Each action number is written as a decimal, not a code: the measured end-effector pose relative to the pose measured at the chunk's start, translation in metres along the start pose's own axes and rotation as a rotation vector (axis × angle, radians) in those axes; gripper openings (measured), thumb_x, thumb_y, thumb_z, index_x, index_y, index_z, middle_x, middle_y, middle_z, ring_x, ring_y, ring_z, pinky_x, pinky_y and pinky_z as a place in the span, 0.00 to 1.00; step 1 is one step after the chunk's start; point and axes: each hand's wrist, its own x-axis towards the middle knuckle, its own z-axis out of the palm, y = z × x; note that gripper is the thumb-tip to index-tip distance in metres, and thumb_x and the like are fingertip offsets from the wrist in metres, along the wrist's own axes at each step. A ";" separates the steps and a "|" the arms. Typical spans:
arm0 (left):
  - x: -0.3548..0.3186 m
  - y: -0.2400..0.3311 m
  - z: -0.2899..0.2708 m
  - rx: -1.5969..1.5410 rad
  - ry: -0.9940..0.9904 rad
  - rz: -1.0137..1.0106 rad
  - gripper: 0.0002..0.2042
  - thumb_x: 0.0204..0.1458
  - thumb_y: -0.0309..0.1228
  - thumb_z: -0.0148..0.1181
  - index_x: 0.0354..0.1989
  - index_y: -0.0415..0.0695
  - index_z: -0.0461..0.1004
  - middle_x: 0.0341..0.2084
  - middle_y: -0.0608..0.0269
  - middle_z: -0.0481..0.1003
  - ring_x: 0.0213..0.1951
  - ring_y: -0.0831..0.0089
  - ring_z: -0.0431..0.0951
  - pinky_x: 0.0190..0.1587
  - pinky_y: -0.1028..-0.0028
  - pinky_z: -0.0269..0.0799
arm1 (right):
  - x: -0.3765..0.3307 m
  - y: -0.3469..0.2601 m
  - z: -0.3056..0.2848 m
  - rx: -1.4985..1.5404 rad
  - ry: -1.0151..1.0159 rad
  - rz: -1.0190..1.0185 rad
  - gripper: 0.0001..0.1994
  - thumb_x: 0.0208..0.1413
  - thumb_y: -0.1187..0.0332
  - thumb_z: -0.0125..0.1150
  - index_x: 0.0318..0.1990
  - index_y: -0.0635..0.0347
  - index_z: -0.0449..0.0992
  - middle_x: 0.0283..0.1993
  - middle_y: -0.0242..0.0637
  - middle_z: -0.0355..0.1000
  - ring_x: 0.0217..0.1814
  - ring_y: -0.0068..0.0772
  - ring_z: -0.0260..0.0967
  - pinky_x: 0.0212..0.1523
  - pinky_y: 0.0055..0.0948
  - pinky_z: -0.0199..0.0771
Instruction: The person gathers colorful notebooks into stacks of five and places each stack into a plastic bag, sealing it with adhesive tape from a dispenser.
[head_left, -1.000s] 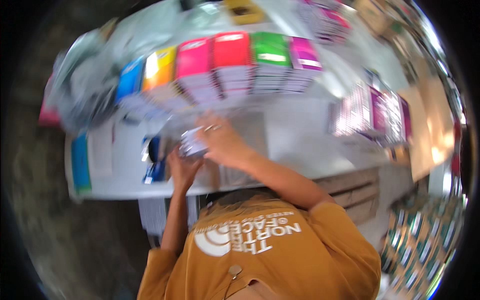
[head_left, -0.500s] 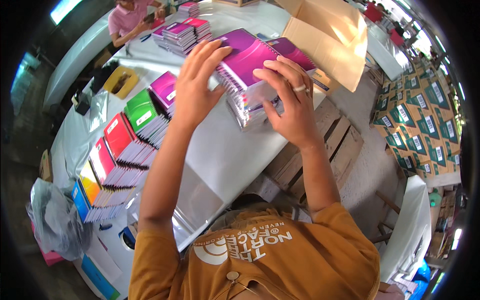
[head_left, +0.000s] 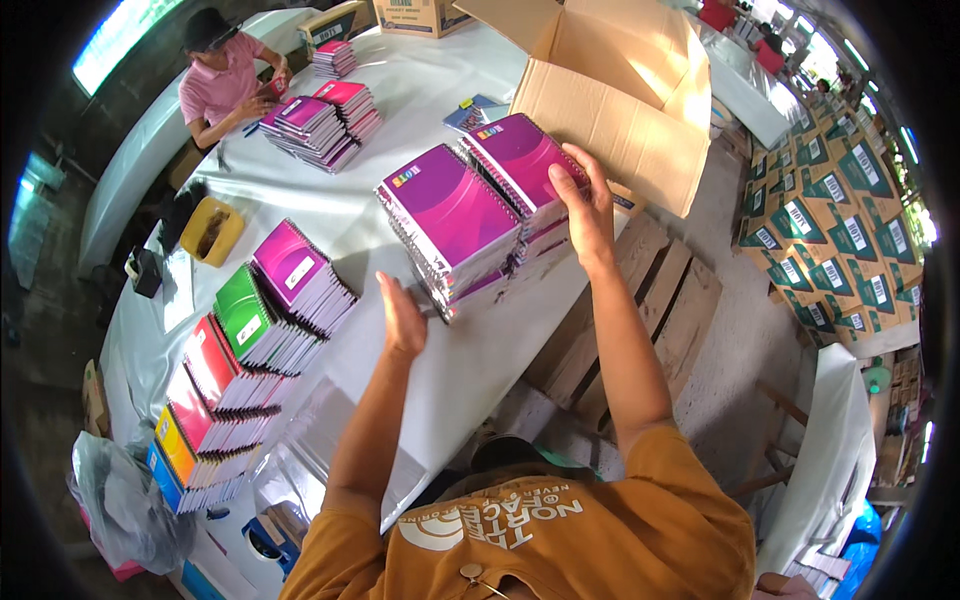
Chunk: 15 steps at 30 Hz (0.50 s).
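Notebooks, spiral-bound, magenta and purple covers: two stacks side by side near the counter's (head_left: 470,370) edge facing the person. Near stack (head_left: 450,225) and far stack (head_left: 520,160) touch or nearly touch along one side. Right hand (head_left: 585,205) lies flat and unclenched against the right end of the far stack, fingers spread over the top cover's edge. Left hand (head_left: 402,318) also flat, fingers extended, palm toward the lower left corner of the near stack; contact with it cannot be told, looks just beside. Neither hand grasps anything.

Outward: an open cardboard box (head_left: 610,95) just behind the right hand, flaps up. Left of the stacks, a fanned row of notebooks (head_left: 250,350) runs along the counter: magenta, green, red, orange, yellow, blue. Yellow tray (head_left: 212,232) further left. White cloth covers the counter. More purple and pink stacks (head_left: 315,125) at the far end, where another person (head_left: 222,75) in a pink shirt sits. Wooden pallet (head_left: 640,320) on the floor under the right forearm; stacked printed cartons (head_left: 830,230) well apart to the right.
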 end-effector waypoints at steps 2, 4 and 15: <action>0.018 -0.039 0.007 0.076 -0.172 0.252 0.37 0.55 0.63 0.33 0.67 0.51 0.47 0.63 0.64 0.57 0.62 0.66 0.57 0.62 0.64 0.55 | 0.004 0.003 0.005 0.035 -0.001 -0.045 0.26 0.53 0.56 0.61 0.54 0.63 0.66 0.49 0.39 0.68 0.48 0.27 0.66 0.49 0.26 0.66; 0.007 -0.041 0.030 0.008 -0.187 0.077 0.42 0.56 0.61 0.37 0.68 0.45 0.33 0.66 0.56 0.44 0.65 0.64 0.48 0.65 0.67 0.44 | 0.013 0.026 -0.014 -0.067 0.054 -0.085 0.24 0.54 0.58 0.59 0.53 0.64 0.66 0.46 0.39 0.68 0.45 0.26 0.66 0.47 0.26 0.67; 0.061 -0.098 0.160 0.323 0.345 0.227 0.53 0.45 0.66 0.50 0.68 0.42 0.31 0.65 0.37 0.35 0.67 0.47 0.35 0.66 0.55 0.38 | 0.115 0.039 -0.071 -0.787 0.185 -0.380 0.20 0.58 0.58 0.51 0.52 0.63 0.72 0.47 0.48 0.73 0.54 0.44 0.64 0.56 0.36 0.62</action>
